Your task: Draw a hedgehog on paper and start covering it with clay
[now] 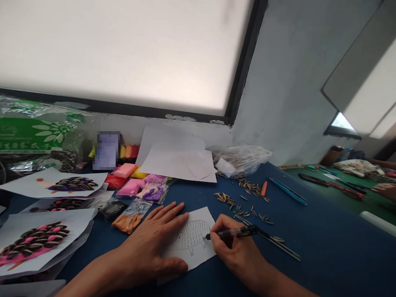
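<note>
A small white sheet of paper [202, 258] lies on the blue table in front of me. It bears a pen drawing [195, 234] of a rounded animal with short legs, its body filled with small marks. My left hand [154, 241] rests flat on the paper's left part, fingers spread, covering some of the drawing. In my right hand [236, 251] is a black pen [235, 233], pinched between thumb and fingers. The pen's tip meets the paper, or hovers very near it, at the right end of the animal's body.
Sunflower seeds [227, 200] are scattered beyond my right hand, near an orange stick [264, 188] and a blue pen-like tool [287, 191]. Packets of coloured clay [131, 185] and white sheets [182, 161] lie behind. Seed-covered pictures [37, 243] are stacked left. Another person's hand [385, 189] shows far right.
</note>
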Demonstrator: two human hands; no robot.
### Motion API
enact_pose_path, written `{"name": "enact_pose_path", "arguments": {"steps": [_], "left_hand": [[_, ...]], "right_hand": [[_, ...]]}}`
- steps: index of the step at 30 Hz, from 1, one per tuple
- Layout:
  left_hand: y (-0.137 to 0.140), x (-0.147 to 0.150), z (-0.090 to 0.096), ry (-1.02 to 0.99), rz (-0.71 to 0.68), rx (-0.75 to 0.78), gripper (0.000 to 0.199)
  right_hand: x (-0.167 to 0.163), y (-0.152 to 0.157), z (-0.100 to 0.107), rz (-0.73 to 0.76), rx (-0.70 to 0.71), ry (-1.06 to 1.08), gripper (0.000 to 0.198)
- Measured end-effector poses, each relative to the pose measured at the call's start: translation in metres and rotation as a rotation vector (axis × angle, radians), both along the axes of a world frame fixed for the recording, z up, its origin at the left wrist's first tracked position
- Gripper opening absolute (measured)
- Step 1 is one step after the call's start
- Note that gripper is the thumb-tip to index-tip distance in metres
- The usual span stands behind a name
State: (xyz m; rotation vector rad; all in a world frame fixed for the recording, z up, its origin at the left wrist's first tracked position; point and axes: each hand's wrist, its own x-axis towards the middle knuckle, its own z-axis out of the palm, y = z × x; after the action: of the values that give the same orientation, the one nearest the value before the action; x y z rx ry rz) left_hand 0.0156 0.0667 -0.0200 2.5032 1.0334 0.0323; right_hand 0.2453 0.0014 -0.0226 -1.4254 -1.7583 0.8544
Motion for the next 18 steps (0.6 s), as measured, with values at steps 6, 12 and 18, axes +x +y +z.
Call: {"name": "enact_pose_path", "arguments": {"steps": [6, 12, 18], "left_hand": [[-0.0006, 0.0005, 0.0000, 0.005, 0.006, 0.003, 0.093], [0.0004, -0.0011, -0.0021, -0.021, 0.004, 0.010, 0.093], [-0.0002, -0.0023, -0.0036, -0.017, 0.000, 0.008, 0.093]], "right_hand": [[0.0007, -0.0001, -0.0010, 0.004, 0.005, 0.020, 0.014], [0.0022, 0.0017, -0.0048, -0.067, 0.018, 0.053, 0.017], [0.0018, 0.0029, -0.0046, -0.062, 0.011, 0.027, 0.016]]}}
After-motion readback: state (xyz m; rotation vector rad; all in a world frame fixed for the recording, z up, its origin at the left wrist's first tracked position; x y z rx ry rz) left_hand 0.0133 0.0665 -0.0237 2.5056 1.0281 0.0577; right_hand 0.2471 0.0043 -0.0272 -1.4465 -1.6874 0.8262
